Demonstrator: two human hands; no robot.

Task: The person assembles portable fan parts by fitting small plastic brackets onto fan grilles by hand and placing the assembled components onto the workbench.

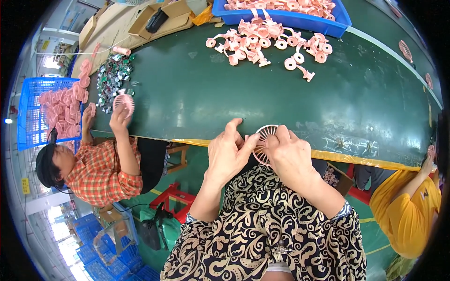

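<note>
Two hands at frame centre: left hand (pixel 227 152) and right hand (pixel 289 157) fingers pinch one pink round fan grille (pixel 263 140) at the green desk (pixel 197 93) edge; one blue bin (pixel 286 18) sits top.

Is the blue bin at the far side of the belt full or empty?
Full, as far as shown: pink parts pile above the blue bin's front wall. Its far part is cut off.

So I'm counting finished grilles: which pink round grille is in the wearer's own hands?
The pink grille at the belt's near edge, pinched between the left hand and right hand. The co-worker's grille is far left.
</note>
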